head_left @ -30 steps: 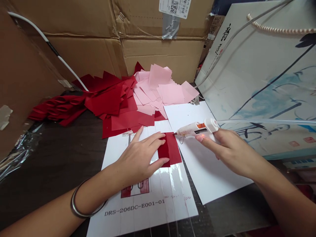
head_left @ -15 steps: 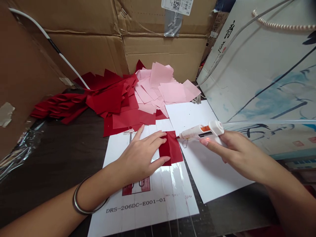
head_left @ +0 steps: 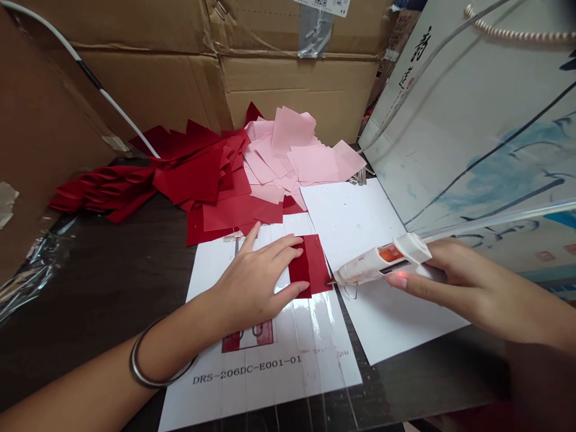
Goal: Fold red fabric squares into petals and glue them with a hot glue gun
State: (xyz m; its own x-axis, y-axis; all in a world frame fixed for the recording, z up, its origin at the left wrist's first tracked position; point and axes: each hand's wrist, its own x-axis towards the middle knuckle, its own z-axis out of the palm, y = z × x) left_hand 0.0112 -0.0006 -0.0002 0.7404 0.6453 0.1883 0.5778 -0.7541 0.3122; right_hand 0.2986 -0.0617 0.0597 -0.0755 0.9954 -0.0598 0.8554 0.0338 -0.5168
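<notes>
My left hand (head_left: 261, 273) lies with spread fingers on a printed white sheet (head_left: 252, 396), its fingertips pressing the left part of a dark red fabric piece (head_left: 320, 264). That piece looks folded or doubled, with a darker strip on its left. In my right hand (head_left: 450, 282) is a white hot glue gun (head_left: 382, 264) with an orange window. Its nozzle tip touches the lower right edge of the red piece. A thin wire-like loop shows under the nozzle on a second white sheet (head_left: 351, 216).
Behind my hands lie piles of red pieces (head_left: 193, 174) and pink pieces (head_left: 292, 150). Small metal clips (head_left: 359, 176) sit beside the pink pile. Cardboard boxes (head_left: 297, 90) wall the back, and a painted panel (head_left: 477, 132) stands right. A white cable (head_left: 117, 108) hangs at left.
The glue gun in my right hand has moved down along the right edge of the red piece, from its upper corner to its lower one. My left hand stays in place.
</notes>
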